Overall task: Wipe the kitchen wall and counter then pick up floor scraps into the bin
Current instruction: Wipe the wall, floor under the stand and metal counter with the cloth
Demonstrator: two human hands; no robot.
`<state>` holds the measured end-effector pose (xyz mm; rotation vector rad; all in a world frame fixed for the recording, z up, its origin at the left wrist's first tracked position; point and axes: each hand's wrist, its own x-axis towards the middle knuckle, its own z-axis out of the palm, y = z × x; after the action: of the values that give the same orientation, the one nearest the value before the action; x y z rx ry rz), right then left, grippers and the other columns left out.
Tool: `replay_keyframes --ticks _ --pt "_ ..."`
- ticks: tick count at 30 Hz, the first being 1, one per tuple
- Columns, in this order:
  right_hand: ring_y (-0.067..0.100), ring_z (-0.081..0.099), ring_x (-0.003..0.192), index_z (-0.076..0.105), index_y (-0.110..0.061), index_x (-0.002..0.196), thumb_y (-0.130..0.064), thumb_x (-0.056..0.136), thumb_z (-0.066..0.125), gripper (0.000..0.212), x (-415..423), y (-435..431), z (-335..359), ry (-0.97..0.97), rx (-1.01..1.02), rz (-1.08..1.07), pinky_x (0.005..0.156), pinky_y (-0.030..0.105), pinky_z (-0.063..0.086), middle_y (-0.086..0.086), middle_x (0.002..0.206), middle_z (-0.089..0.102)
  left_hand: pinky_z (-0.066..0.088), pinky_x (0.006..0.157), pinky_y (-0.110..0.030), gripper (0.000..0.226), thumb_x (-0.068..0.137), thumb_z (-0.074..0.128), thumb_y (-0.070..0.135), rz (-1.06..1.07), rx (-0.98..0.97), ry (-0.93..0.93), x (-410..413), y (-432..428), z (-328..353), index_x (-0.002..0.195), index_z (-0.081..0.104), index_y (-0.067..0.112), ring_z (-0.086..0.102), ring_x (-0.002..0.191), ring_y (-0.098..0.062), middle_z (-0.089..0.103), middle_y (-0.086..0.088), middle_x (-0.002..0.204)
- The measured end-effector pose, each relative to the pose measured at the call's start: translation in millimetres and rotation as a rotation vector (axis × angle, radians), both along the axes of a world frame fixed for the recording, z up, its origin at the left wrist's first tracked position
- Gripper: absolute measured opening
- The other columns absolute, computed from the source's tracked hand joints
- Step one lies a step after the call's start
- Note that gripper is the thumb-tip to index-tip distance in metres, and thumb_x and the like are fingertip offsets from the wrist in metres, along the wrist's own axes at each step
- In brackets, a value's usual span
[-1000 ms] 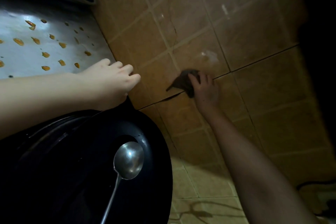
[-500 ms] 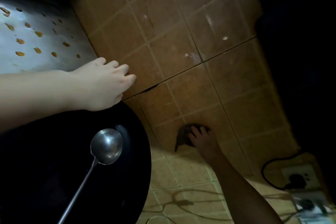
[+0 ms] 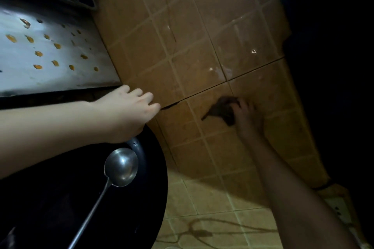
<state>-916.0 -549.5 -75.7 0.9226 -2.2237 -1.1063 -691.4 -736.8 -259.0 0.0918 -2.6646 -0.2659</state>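
Presently the wall-wiping step is judged in hand: a dark cloth (image 3: 222, 110) is gripped by the right hand (image 3: 248, 119) against the tiled wall (image 3: 202, 36), the left hand (image 3: 129, 111) is laid open nearby, and a firm stroke along the tiles is called for next.

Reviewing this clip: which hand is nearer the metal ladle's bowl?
Left. The left hand is just above the ladle, at the wok rim; the right hand is farther off, on a dark cloth against the tiled wall.
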Motion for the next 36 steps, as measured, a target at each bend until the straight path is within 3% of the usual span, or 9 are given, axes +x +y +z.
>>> replay_keyframes --ticks 4,13,20,23,26,28,30,32,36 --pt "0.036 0.037 0.124 0.053 -0.017 0.124 -0.011 0.084 0.059 0.040 0 -21 6 0.014 -0.363 0.053 0.085 0.048 0.043 0.012 0.136 0.044 0.041 0.080 -0.033 0.048 0.092 0.045 0.035 -0.045 0.038 0.002 -7 17 -4 0.134 0.029 0.018 0.049 0.105 -0.022 0.043 -0.006 0.124" --pt "0.034 0.029 0.130 0.042 -0.021 0.132 -0.009 0.089 0.057 0.047 10 80 -47 0.009 0.110 -0.055 0.088 0.044 0.045 0.005 0.149 0.028 0.033 0.069 -0.029 0.039 0.091 0.039 0.038 -0.008 -0.019 0.048 -1 56 -1 0.126 0.038 0.022 0.052 0.098 -0.020 0.048 -0.003 0.114" --pt "0.032 0.029 0.133 0.039 -0.021 0.137 -0.011 0.093 0.049 0.047 21 199 -78 -0.091 0.361 -0.160 0.098 0.042 0.041 0.006 0.154 0.023 0.034 0.076 -0.032 0.042 0.091 0.040 0.040 -0.033 0.020 0.054 -5 108 -4 0.130 0.036 0.025 0.050 0.106 -0.021 0.046 -0.002 0.120" --pt "0.034 0.062 0.101 0.069 -0.016 0.102 -0.016 0.060 0.086 0.044 36 235 -74 -0.099 0.412 -0.137 0.074 0.044 0.056 0.013 0.121 0.063 0.036 0.077 -0.032 0.044 0.090 0.040 0.042 -0.005 0.018 0.068 -6 113 -5 0.131 0.034 0.027 0.050 0.107 -0.020 0.046 0.000 0.123" --pt "0.029 0.069 0.078 0.074 -0.019 0.077 -0.022 0.035 0.096 0.048 40 259 -68 -0.087 0.429 -0.111 0.055 0.039 0.058 0.007 0.097 0.073 0.036 0.074 -0.032 0.043 0.089 0.040 0.043 0.024 -0.005 0.081 -4 112 -5 0.128 0.035 0.027 0.051 0.104 -0.020 0.047 0.000 0.120" --pt "0.029 0.064 0.099 0.071 -0.020 0.098 -0.020 0.059 0.088 0.042 37 254 -66 -0.111 0.367 -0.135 0.072 0.041 0.057 0.008 0.118 0.065 0.036 0.076 -0.032 0.045 0.090 0.040 0.044 0.021 -0.006 0.067 -3 113 -4 0.131 0.033 0.027 0.051 0.106 -0.020 0.046 0.000 0.123" --pt "0.032 0.045 0.125 0.054 -0.019 0.127 -0.010 0.085 0.063 0.044 26 237 -65 -0.141 0.264 -0.116 0.093 0.045 0.046 0.008 0.144 0.043 0.038 0.079 -0.031 0.048 0.090 0.040 0.044 0.020 -0.014 0.063 -2 113 -3 0.134 0.030 0.027 0.050 0.108 -0.019 0.044 0.001 0.126" --pt "0.033 0.035 0.130 0.045 -0.019 0.134 -0.006 0.087 0.056 0.050 15 203 -58 -0.084 0.162 -0.017 0.096 0.046 0.041 0.007 0.149 0.034 0.038 0.079 -0.031 0.048 0.091 0.040 0.044 0.032 -0.017 0.070 -1 112 -1 0.135 0.030 0.027 0.050 0.107 -0.019 0.044 0.000 0.126" --pt "0.035 0.036 0.126 0.051 -0.017 0.125 -0.003 0.081 0.060 0.046 2 112 -26 -0.009 -0.044 0.139 0.092 0.045 0.040 0.010 0.144 0.038 0.040 0.083 -0.032 0.048 0.092 0.039 0.042 0.053 0.000 0.060 1 112 5 0.136 0.030 0.026 0.050 0.108 -0.020 0.045 -0.001 0.125"
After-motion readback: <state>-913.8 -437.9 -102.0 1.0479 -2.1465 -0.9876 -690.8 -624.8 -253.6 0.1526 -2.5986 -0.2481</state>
